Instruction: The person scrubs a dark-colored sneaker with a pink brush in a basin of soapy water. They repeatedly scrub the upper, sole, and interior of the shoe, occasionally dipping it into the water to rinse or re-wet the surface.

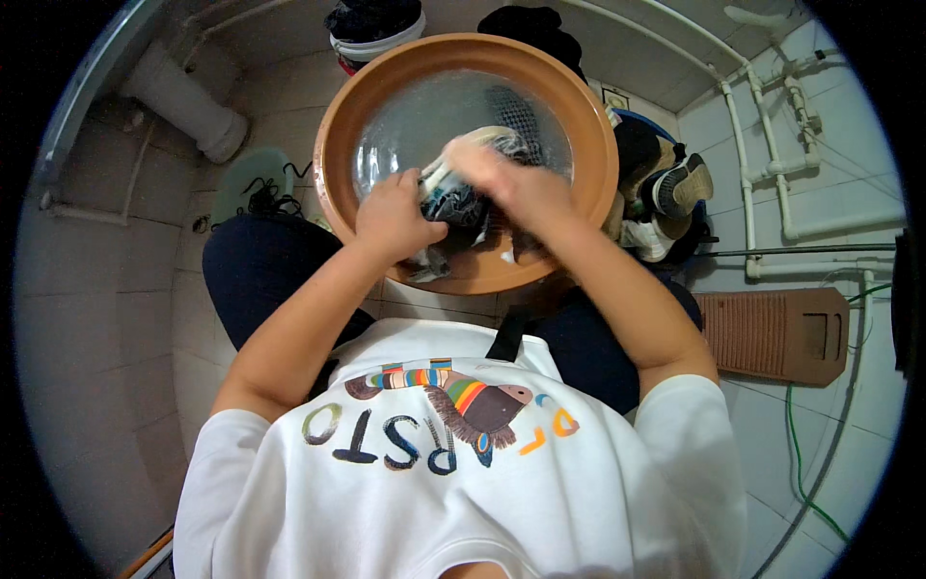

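Observation:
A large orange-brown tub (pixel 332 159) with cloudy water sits in front of my knees. My left hand (pixel 397 222) is closed on the left side of a wet, bunched cloth (pixel 453 209), dark and patterned with a whitish part, at the tub's near side. Over the whitish part lies my right hand (pixel 511 181), smeared by motion, so its fingers cannot be made out. Behind my hands, a dark checked fabric (pixel 513 108) lies partly in the water. Some wet dark material also rests against the tub's near wall, below my hands.
Several shoes (pixel 680 186) are heaped right of the tub. A brown washboard (pixel 772 336) lies on the tiles. Left stands a pale green basin (pixel 253 176) with black cords. A white container (pixel 378 41) with dark contents stands behind. White pipes (pixel 741 174) run along the right wall.

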Demonstrator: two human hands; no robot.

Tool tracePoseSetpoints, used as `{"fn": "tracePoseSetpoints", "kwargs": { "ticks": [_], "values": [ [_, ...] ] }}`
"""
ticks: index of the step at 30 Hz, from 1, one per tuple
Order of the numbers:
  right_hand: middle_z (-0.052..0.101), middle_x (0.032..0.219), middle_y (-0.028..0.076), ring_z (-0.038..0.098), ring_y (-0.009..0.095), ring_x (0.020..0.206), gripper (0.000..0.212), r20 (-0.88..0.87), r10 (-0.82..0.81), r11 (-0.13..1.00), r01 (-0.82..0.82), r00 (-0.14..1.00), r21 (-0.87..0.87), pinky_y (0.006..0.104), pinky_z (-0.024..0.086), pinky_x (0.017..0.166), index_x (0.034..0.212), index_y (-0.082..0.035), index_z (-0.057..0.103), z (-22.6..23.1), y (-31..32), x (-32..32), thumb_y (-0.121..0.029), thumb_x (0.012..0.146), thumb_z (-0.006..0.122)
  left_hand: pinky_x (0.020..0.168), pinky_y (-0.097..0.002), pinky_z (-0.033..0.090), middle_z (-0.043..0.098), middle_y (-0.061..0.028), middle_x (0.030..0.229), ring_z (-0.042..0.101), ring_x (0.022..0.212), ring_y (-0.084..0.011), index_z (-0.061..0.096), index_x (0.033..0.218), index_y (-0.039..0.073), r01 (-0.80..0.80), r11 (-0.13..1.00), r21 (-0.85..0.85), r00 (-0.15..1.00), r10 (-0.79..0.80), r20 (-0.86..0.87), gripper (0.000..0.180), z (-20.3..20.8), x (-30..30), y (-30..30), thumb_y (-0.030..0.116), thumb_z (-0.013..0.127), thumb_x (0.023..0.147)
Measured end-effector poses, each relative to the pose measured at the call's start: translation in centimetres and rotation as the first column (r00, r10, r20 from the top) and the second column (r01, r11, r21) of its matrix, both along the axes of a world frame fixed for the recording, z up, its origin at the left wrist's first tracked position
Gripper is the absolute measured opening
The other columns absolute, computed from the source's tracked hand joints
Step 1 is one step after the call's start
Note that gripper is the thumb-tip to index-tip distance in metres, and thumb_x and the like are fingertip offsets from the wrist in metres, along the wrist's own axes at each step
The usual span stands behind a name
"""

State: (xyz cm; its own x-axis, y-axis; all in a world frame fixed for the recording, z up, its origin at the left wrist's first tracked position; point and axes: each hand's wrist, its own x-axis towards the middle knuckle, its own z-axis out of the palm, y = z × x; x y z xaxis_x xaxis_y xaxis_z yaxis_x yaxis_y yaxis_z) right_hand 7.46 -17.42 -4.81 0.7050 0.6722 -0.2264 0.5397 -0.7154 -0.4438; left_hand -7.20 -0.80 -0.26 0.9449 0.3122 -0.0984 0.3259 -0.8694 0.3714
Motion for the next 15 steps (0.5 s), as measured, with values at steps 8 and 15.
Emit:
{"fn": "tracePoseSetpoints", "kwargs": {
  "ticks": [8, 15],
  "values": [
    [0.06, 0.102, 0.023, 0.058, 0.039, 0.094, 0.048, -0.016, -0.15, 0.975, 0.15, 0.989, 0.162, 0.0428, 0.044, 0.084, 0.128, -0.03, 0.047, 1.9, -0.7, 2.9, -0.054, 0.087, 0.04, 0.089, -0.0395, 0.042, 0.055, -0.0179, 0.107, 0.052, 0.103, -0.0339, 0.048, 0.116, 0.0, -0.02, 1.0, -0.015, 1.0, 0.02, -0.021, 0.07, 0.6, 0.0, 0.0, 0.03, 0.072, 0.057],
    [0.058, 0.112, 0.021, 0.054, 0.036, 0.106, 0.068, -0.21, -0.178, 0.941, 0.229, 0.961, 0.251, 0.0369, 0.041, 0.089, 0.117, -0.007, 0.057, 3.4, 0.4, 1.8, -0.063, 0.084, 0.037, 0.089, -0.0387, 0.042, 0.054, -0.0195, 0.106, 0.051, 0.103, -0.0347, 0.047, 0.119, 0.0, -0.025, 0.998, -0.053, 0.999, 0.023, -0.042, 0.068, 0.0, 0.0, 1.1, 0.025, 0.069, 0.06]
  ]
}}
